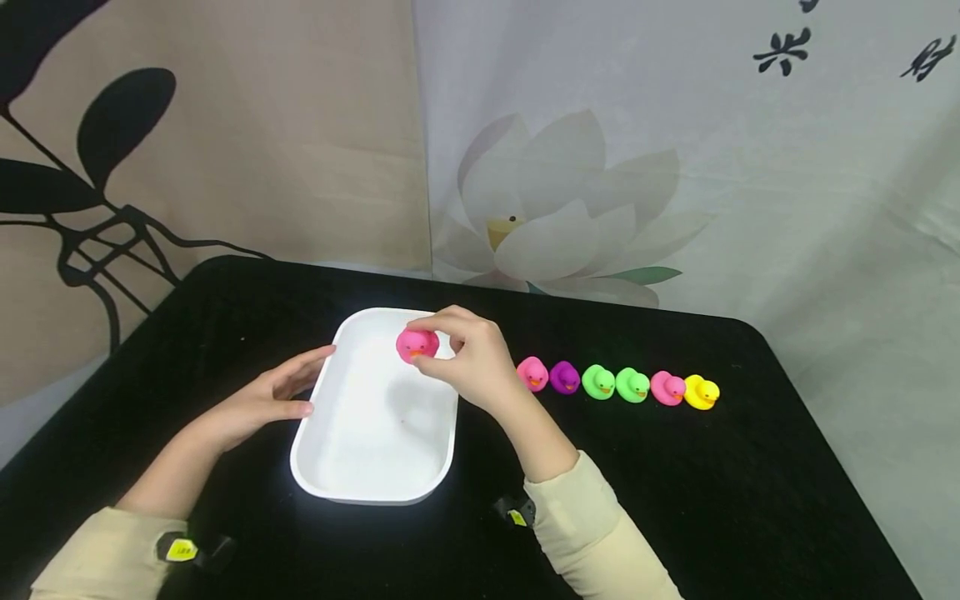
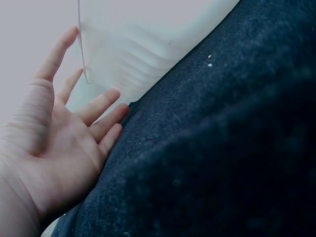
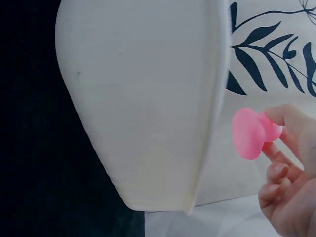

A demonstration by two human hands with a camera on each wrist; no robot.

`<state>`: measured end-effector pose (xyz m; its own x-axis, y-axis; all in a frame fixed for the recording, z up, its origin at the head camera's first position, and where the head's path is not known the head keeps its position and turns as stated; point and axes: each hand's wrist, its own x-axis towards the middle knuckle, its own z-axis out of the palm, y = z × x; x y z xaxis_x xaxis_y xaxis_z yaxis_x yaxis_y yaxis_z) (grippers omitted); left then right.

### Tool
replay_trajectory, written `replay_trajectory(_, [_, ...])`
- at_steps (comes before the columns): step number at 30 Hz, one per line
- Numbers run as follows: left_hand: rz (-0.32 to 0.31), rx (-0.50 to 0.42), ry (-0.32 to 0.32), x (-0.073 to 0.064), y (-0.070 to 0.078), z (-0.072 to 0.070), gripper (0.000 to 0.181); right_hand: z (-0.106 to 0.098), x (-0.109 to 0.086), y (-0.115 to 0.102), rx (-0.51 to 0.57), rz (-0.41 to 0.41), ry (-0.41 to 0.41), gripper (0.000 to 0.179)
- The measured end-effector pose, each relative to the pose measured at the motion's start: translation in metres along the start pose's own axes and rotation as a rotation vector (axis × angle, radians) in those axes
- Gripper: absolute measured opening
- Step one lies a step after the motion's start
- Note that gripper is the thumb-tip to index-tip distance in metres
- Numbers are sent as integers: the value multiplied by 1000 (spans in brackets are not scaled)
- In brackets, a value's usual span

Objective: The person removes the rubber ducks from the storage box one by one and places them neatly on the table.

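A pink rubber duck (image 1: 416, 345) is pinched between the thumb and fingers of my right hand (image 1: 474, 358), above the far right part of a white tray (image 1: 367, 442). In the right wrist view the same hand (image 3: 291, 163) grips the duck (image 3: 249, 133) beyond the tray's rim. My left hand (image 1: 270, 396) is at the tray's left side, fingers extended. The left wrist view shows this hand (image 2: 69, 128) with its fingertips at the tray's wall (image 2: 138, 54); whether they press on it I cannot tell.
Right of the tray, a row of rubber ducks stands on the black table (image 1: 675, 483): pink (image 1: 533, 374), purple (image 1: 565, 377), green (image 1: 598, 382), another green (image 1: 632, 385), pink (image 1: 667, 388) and yellow (image 1: 702, 392). Behind the table hangs a printed cloth (image 1: 300, 125).
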<state>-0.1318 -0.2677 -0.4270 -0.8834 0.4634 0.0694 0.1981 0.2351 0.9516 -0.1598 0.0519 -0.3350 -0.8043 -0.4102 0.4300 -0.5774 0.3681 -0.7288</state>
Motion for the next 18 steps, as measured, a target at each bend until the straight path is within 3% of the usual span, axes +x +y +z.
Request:
replay_trajectory(10, [13,14,-6,-1,3,2,73,-26,-15,3,50,-60,73,31])
replay_trajectory(18, [1,18,9,-1,5,4,74,-50,-28,7,48,-35,118,31])
